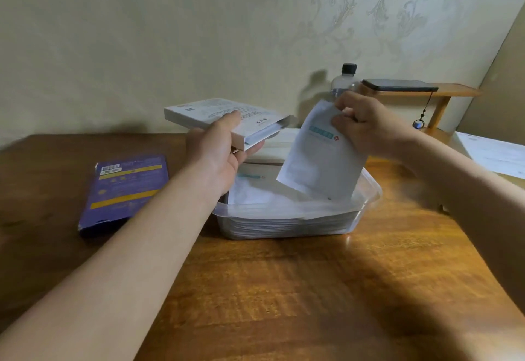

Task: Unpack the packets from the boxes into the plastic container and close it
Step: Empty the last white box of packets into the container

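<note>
My left hand [220, 153] grips a flat white box [216, 115] and holds it in the air above the left end of the clear plastic container [366, 204]. The box's right end is open and a packet edge shows inside. My right hand [366, 124] pinches the top of a white packet [321, 159] with a teal label, whose lower edge dips into the container. A stack of white packets [270, 198] lies in the container. Behind it stands another white box [270, 153].
A flat purple box [127, 187] lies on the wooden table [284, 289] to the left. A clear bottle [345, 79] stands at the wall. A phone [397, 85] rests on a small wooden shelf [454, 90]. White paper [494, 153] lies at the right.
</note>
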Motion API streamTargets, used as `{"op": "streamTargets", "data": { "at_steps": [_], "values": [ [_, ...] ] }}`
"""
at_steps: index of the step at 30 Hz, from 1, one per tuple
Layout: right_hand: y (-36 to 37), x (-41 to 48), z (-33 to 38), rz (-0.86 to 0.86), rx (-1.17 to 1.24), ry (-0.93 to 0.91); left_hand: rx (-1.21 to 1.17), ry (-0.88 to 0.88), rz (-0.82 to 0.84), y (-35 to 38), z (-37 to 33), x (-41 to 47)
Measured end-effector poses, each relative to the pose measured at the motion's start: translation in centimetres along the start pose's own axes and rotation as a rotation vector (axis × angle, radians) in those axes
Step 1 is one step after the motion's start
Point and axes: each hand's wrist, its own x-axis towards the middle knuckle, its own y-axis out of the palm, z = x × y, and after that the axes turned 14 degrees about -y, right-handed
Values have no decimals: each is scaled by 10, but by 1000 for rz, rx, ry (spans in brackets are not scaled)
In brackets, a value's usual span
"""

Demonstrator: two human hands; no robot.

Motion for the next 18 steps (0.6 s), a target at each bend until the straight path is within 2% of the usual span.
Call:
{"op": "streamTargets", "data": {
  "at_steps": [4, 7, 12, 14, 16, 18],
  "values": [
    [6, 10, -1, 156, -29, 50, -4, 16, -4, 0, 0, 0],
    [12, 15, -2, 219, -94, 16, -7, 23, 3, 1, 1, 0],
    [22, 12, 4, 429, -411, -136, -7, 20, -1, 0, 1, -2],
    [24, 8, 6, 517, -658, -230, -6, 14, 2, 1, 1, -1],
    [28, 4, 7, 497, -898, -394, -6, 5, 6, 1, 0, -1],
    [31, -1, 15, 480, -903, -455, -12, 3, 7, 0, 0, 0]
  ]
}}
